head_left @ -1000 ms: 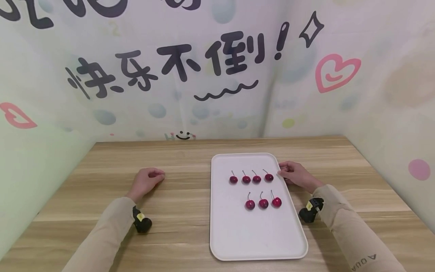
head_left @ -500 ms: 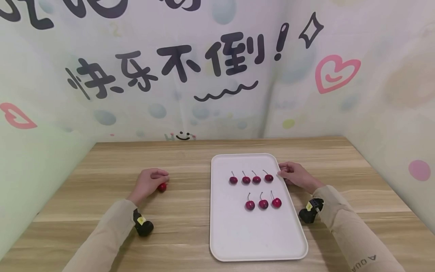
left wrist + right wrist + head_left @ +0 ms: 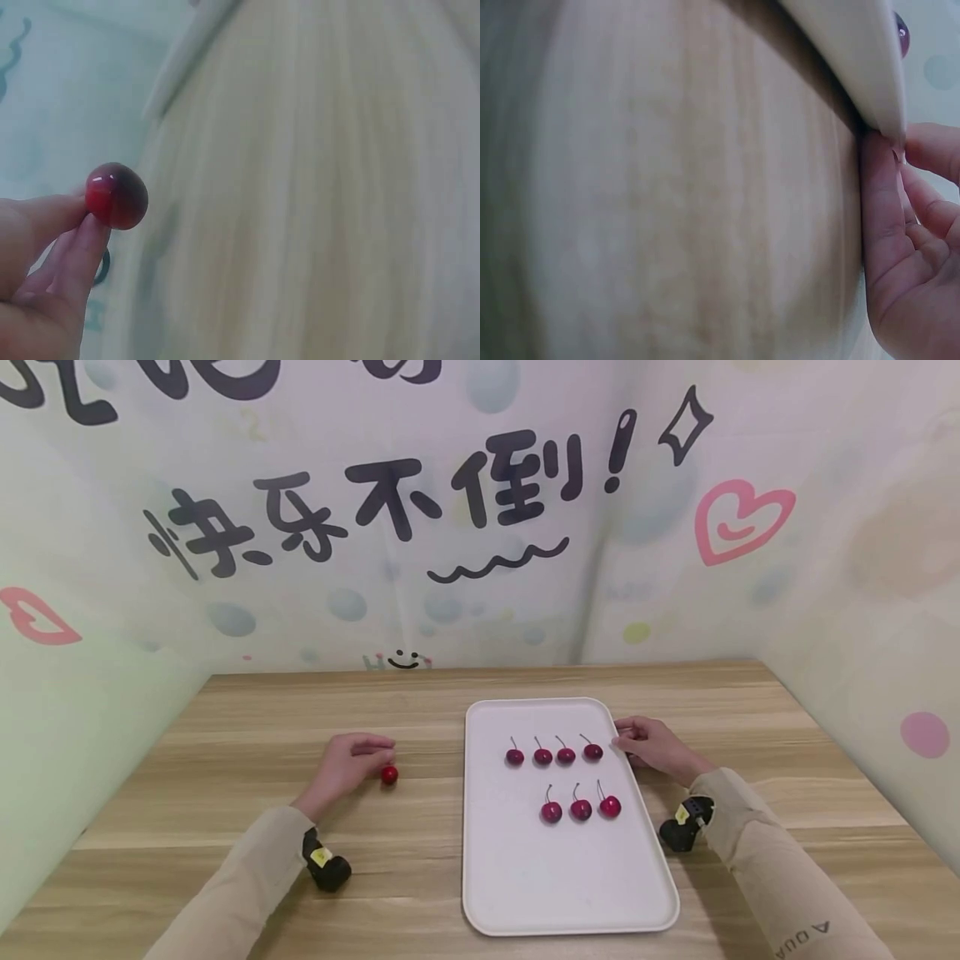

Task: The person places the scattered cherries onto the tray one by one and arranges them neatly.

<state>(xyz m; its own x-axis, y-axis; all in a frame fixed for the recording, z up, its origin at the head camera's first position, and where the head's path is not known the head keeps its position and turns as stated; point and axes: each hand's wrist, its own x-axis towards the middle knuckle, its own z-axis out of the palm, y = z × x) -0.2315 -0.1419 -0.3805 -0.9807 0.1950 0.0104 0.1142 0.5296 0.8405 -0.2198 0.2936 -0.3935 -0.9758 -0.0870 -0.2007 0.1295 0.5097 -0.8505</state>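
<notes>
My left hand (image 3: 348, 770) pinches a red cherry (image 3: 389, 775) between thumb and fingertips, over the table left of the tray. In the left wrist view the cherry (image 3: 117, 196) shows round and glossy at the fingertips; its stem is hidden. With thumb and fingers my right hand (image 3: 660, 750) grips the right rim of the white tray (image 3: 562, 881). The right wrist view shows the tray's edge (image 3: 855, 60) between thumb and finger. On the tray lie a back row of several dark red stemmed cherries (image 3: 543, 757) and a front row of three cherries (image 3: 581, 810).
The wood-grain table (image 3: 405, 843) extends around the tray. A printed white cloth backdrop (image 3: 405, 610) stands behind and at both sides. Each wrist carries a small black camera (image 3: 327, 862).
My left hand has moved right towards the tray, and the cherry, hidden at first, now shows below its fingertips. The right hand, the tray and its cherries stay put.
</notes>
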